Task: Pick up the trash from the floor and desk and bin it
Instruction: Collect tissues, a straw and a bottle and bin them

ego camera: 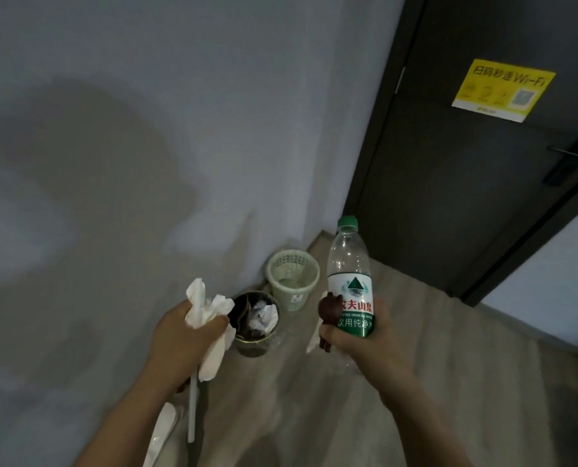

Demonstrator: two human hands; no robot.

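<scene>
Both hands full: left hand [184, 335] grips tissue wad [213, 306], right hand [360, 345] grips water bottle [348, 264]. Likely carry-to-bin step; next, reach over dark bin [250, 348], release.

The bottle [348, 261] carries a white and green label [352, 293] with red characters 夫山泉; the character before them is hidden behind a brown object [329, 310]. Below come small print "DRINKING WATER" and white 用纯净水 on the green band. A yellow sign [503, 91] on the dark door [449, 197] reads 扫码秒连 Wi-Fi, above blurred digits and a QR code. The sticker [296, 299] on the green basket [292, 274] is unreadable.
</scene>
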